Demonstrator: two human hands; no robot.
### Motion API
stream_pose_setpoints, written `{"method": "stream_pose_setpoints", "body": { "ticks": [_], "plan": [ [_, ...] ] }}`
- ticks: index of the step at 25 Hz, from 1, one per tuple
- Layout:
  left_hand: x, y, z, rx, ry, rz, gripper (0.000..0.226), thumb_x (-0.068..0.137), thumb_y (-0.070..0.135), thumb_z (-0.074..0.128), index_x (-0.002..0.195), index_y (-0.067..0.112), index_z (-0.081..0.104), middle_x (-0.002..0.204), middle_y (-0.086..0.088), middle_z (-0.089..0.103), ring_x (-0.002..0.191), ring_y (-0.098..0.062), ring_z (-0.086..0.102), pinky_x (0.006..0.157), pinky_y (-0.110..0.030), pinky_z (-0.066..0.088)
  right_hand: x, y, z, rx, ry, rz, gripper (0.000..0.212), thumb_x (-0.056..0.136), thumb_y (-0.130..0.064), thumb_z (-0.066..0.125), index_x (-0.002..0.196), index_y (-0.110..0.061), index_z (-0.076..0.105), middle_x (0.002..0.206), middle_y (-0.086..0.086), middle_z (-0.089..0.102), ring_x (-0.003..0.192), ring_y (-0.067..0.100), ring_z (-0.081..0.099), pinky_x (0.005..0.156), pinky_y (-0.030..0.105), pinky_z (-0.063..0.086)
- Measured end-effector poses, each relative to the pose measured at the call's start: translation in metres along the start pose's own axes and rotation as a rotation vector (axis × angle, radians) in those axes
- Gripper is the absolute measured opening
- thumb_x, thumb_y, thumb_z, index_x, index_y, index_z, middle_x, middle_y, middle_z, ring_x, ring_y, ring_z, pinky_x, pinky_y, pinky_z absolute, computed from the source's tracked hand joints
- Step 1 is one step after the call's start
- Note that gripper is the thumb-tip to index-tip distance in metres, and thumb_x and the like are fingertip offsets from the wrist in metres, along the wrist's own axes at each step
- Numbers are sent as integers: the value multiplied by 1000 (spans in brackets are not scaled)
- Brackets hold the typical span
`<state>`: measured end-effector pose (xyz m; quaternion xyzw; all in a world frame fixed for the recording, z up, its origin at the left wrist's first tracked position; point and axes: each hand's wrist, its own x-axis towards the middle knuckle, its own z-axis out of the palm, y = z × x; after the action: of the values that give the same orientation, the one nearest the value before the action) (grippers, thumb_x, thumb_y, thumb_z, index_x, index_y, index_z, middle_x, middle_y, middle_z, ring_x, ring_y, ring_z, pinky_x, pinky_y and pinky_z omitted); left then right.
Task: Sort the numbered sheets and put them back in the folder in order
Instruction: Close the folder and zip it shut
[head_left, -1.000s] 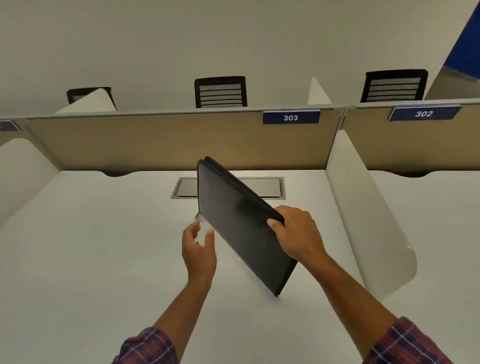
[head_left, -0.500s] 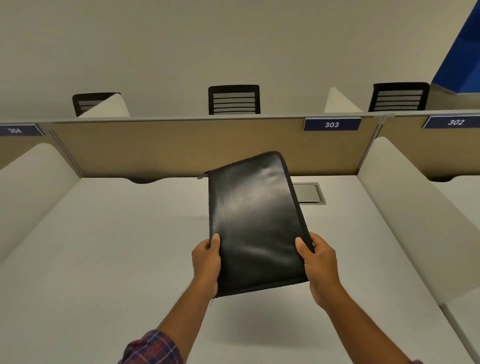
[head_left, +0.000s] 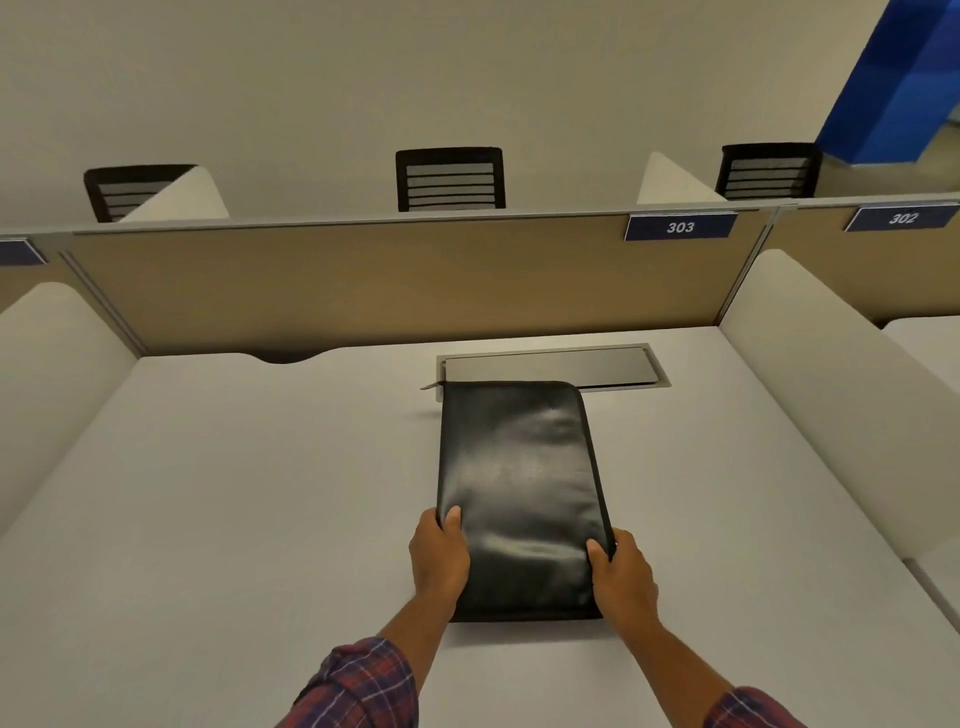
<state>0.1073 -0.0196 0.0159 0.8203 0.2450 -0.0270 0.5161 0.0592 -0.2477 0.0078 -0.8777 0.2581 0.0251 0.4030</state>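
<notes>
Landmark for all positions: the recessed grey metal cable hatch (head_left: 550, 366) set into the white desk (head_left: 234, 493).

Item under task: one black, rectangular, leather-look zip folder (head_left: 519, 483). It lies lengthwise on the desk directly on the near side of the hatch. Its far short edge covers the hatch's near rim in this view. The cover faces up, and the zip runs along the far and right-hand edges. A small grey zip pull (head_left: 431, 386) projects from the far left corner, just left of the hatch's near-left corner. Whether the near end rests fully on the desk cannot be told.

Left hand (head_left: 439, 558): it grips the folder's left long edge near the end farthest from the hatch. The thumb lies on the cover and the fingers are tucked under the edge, out of sight.

Right hand (head_left: 623, 577): it grips the opposite long edge at about the same distance from the hatch. The thumb is on the cover and the fingers wrap the zipped edge.

Both forearms carry red-and-blue plaid sleeves (head_left: 363, 686).

Surroundings: a beige fabric partition (head_left: 337, 280) stands just beyond the hatch. A blue label reading 303 (head_left: 679, 227) is fixed above and right of the hatch, and a second label reading 302 (head_left: 903, 218) sits farther right. White curved side dividers (head_left: 810, 374) flank the desk on both sides of the hatch. Three black slatted chair backs (head_left: 450, 179) show beyond the partition.
</notes>
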Motion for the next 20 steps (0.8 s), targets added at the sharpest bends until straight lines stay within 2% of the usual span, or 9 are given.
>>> {"method": "stream_pose_setpoints", "body": {
  "ticks": [4, 6, 9, 12, 14, 17, 18, 20],
  "plan": [
    [6, -7, 10, 89, 11, -23, 30, 107, 38, 52, 114, 11, 63, 109, -5, 68, 98, -25, 65, 95, -46, 58, 10, 9, 3, -136, 14, -26, 28, 107, -40, 50, 119, -15, 58, 102, -3, 60, 90, 20, 57, 81, 38, 44],
    [7, -10, 15, 150, 42, -18, 32, 106, 39, 53, 113, 11, 65, 108, -8, 69, 97, -24, 65, 92, -47, 58, 15, 13, 5, -173, 44, -57, 28, 107, -40, 50, 114, -15, 60, 101, -1, 63, 88, 18, 56, 79, 37, 47],
    [2, -7, 21, 255, 104, 26, 36, 107, 39, 51, 119, 8, 65, 113, -11, 65, 102, -25, 62, 92, -40, 56, 18, 19, 7, -267, 108, -136, 31, 107, -42, 50, 111, -14, 61, 102, 5, 63, 89, 19, 55, 81, 39, 55],
    [-7, 0, 25, 417, 110, 15, 39, 107, 42, 49, 126, 10, 63, 124, -11, 57, 109, -24, 56, 91, -34, 49, 18, 24, 2, -427, 158, -208, 35, 106, -44, 48, 118, -14, 62, 106, 4, 59, 90, 17, 51, 78, 32, 50],
    [-9, 1, 25, 564, 104, 67, 43, 107, 46, 46, 135, 15, 57, 134, -8, 54, 118, -23, 54, 96, -33, 47, 20, 28, -2, -527, 159, -262, 39, 106, -47, 45, 124, -16, 63, 117, 5, 61, 99, 18, 58, 83, 33, 52],
    [-5, -12, 26, 738, 95, 319, 54, 108, 45, 44, 154, 15, 42, 154, -10, 47, 139, -29, 47, 112, -40, 42, 28, 37, -5, -576, 93, -349, 57, 107, -47, 33, 141, -8, 58, 142, 15, 60, 123, 33, 64, 97, 46, 56],
    [-3, -16, 25, 807, 67, 406, 57, 109, 45, 40, 156, 13, 40, 160, -13, 43, 146, -33, 43, 117, -44, 39, 33, 42, -5, -605, 78, -393, 66, 107, -49, 25, 147, -5, 54, 148, 17, 57, 131, 37, 61, 102, 49, 53],
    [-1, -22, 25, 909, 18, 553, 66, 109, 52, 26, 154, 7, 46, 161, -16, 43, 148, -38, 42, 120, -50, 35, 42, 41, -7, -661, 5, -462, 80, 106, -55, 2, 159, -6, 36, 165, 17, 37, 148, 38, 42, 117, 50, 36]
  ]
}}
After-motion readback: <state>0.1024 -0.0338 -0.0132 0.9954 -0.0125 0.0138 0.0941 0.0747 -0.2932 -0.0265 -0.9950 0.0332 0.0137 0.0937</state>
